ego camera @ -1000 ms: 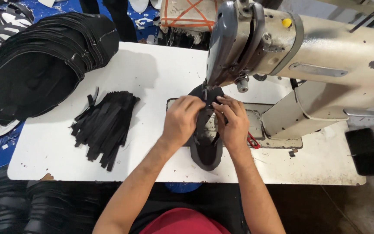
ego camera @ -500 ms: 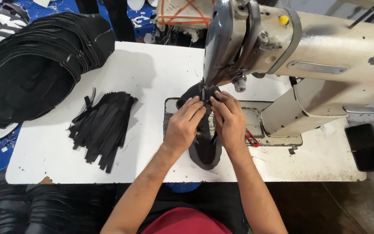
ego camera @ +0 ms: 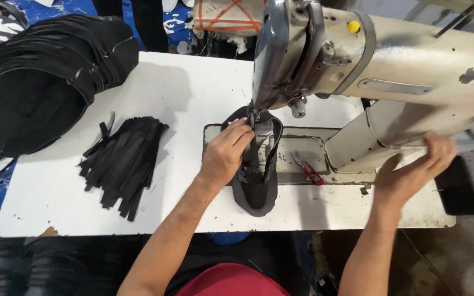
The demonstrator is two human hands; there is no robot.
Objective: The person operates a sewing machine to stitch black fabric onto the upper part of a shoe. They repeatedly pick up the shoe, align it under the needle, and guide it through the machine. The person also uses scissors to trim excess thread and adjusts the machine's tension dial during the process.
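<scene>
Two heaps of black material sit at the left of the white bench (ego camera: 193, 93): a big rounded stack of black cut leather-like pieces (ego camera: 39, 82) hanging over the bench's far left corner, and nearer the middle a loose fan of narrow black strips (ego camera: 124, 161) lying flat. Just right of the strips, the left hand (ego camera: 227, 156) rests on a black curved shoe-upper piece (ego camera: 256, 192), which lies on the bench under the needle of the cream-coloured industrial sewing machine (ego camera: 412, 66); its near end reaches almost to the bench's front edge. The fingers of that hand are drawn together, pressing the piece's far end down right beside the needle. A small red-handled thread snipper (ego camera: 308, 167) lies on the grey machine bed just right of the piece. Farther right, the right hand (ego camera: 412, 172) is spread, palm toward the machine's column, fingertips touching its lower side, well apart from the piece and holding nothing.
</scene>
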